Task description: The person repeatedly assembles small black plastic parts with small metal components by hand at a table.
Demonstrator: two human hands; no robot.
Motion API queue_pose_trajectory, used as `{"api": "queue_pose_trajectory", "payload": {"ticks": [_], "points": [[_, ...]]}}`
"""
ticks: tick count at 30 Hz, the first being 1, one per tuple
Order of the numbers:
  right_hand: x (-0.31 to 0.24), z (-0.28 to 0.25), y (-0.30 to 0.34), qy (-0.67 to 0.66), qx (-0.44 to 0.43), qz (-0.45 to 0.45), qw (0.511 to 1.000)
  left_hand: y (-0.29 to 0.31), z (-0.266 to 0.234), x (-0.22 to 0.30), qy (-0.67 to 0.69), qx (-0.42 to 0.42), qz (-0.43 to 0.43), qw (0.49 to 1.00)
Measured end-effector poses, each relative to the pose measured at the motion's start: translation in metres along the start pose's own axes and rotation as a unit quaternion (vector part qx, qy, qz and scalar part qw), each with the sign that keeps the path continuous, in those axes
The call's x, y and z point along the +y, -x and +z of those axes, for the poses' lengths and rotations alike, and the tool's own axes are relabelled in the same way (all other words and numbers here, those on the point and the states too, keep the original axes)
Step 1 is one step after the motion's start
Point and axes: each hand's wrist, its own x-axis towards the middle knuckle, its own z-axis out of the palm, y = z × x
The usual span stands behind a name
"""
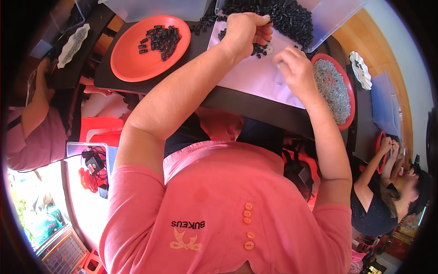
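My left hand point(246, 32) is curled over a small heap of black plastic parts point(258, 49) on a white sheet point(255, 77), with some of the parts held in its fingers. My right hand point(296, 68) hovers just to the right over the sheet, fingertips pinched together; what they hold is hidden. A clear tub point(328, 18) full of the same black parts point(283, 18) stands just beyond both hands. A red bowl of small grey metal pieces point(335, 89) sits beside my right wrist.
An orange plate point(132, 59) with a few black parts lies to the left on the dark table point(255, 109). Another clear tub point(159, 7) stands behind it. White scalloped dishes point(73, 43) point(360, 68) flank the table. Other people sit at left point(27, 123) and right point(383, 201).
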Motion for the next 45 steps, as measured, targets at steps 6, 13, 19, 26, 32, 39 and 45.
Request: {"api": "queue_pose_trajectory", "payload": {"ticks": [6, 13, 19, 26, 32, 39, 45], "points": [[-0.019, 0.024, -0.046, -0.236, 0.078, 0.109, 0.963, -0.008, -0.002, -0.008, 0.176, 0.011, -0.025, 0.984], [-0.022, 0.038, -0.058, -0.359, 0.062, 0.203, 0.909, -0.004, -0.001, 0.006, 0.217, 0.044, -0.043, 0.974], [-0.033, 0.044, -0.051, -0.24, 0.118, 0.17, 0.949, -0.006, -0.004, 0.004, 0.228, 0.019, -0.051, 0.972], [-0.034, 0.044, -0.048, -0.11, 0.179, 0.036, 0.977, -0.007, -0.005, -0.002, 0.221, -0.01, -0.055, 0.974], [-0.021, 0.023, -0.048, -0.205, 0.193, 0.081, 0.956, 0.001, 0.005, -0.002, 0.099, 0.051, 0.014, 0.994], [0.022, -0.003, -0.05, -0.399, 0.136, 0.247, 0.873, 0.01, 0.008, 0.004, -0.028, 0.011, -0.003, 1.0], [0.017, -0.004, -0.054, -0.457, 0.135, 0.24, 0.846, 0.009, 0.007, 0.001, -0.037, -0.019, 0.005, 0.999]]}}
